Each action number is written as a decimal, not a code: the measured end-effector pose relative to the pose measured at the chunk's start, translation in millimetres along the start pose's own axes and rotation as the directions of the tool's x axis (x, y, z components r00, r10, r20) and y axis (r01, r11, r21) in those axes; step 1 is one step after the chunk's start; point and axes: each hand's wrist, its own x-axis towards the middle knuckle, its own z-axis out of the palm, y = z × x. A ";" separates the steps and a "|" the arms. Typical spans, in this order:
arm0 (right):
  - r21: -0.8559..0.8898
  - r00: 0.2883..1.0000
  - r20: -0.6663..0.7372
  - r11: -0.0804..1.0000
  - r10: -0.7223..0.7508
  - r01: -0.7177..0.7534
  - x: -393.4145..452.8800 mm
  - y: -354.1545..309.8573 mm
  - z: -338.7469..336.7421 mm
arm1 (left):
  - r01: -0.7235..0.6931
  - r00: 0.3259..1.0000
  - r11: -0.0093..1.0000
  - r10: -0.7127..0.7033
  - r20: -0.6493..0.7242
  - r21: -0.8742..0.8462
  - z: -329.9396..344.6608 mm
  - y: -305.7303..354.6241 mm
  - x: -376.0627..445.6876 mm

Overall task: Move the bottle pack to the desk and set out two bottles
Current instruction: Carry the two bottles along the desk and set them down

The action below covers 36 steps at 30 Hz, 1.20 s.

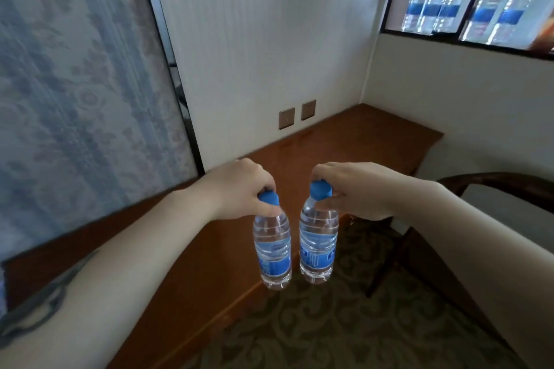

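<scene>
Two bottles hang by their blue caps at the worktop (344,141) front edge, left bottle (272,252) over the wood, right bottle (318,246) over carpet. Best bet: carry both fwd, lower upright w/ a gap btwn them. Left hand (239,189) & right hand (356,189) each pinch a cap, fingers closed.

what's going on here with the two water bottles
A person holds one water bottle in each hand by its blue cap: the left hand carries the left bottle, the right hand the right bottle. Both hang upright, side by side, over the front edge of the wooden desk, not yet set down. More bottles show at the upper right.
</scene>
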 end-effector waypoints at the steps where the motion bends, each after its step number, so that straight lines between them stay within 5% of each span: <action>1: 0.000 1.000 -0.003 1.000 0.003 -0.003 4.9 8.6 0.7 | -0.008 1.000 1.000 0.008 0.017 0.010 1.8 -3.1 10.8; 15: -0.001 0.990 0.057 0.992 -0.126 0.126 97.8 108.3 9.7 | 0.183 0.983 0.983 -0.183 0.022 0.012 21.5 -55.5 104.3; 28: -0.025 0.889 0.044 0.889 -0.456 0.457 210.1 193.2 4.3 | 0.517 0.856 0.854 -0.516 -0.031 0.053 28.0 -73.1 176.7; 36: 0.004 0.876 0.095 0.880 -0.473 0.475 279.9 215.7 11.3 | 0.591 0.807 0.807 -0.590 -0.022 0.010 47.9 -120.2 217.3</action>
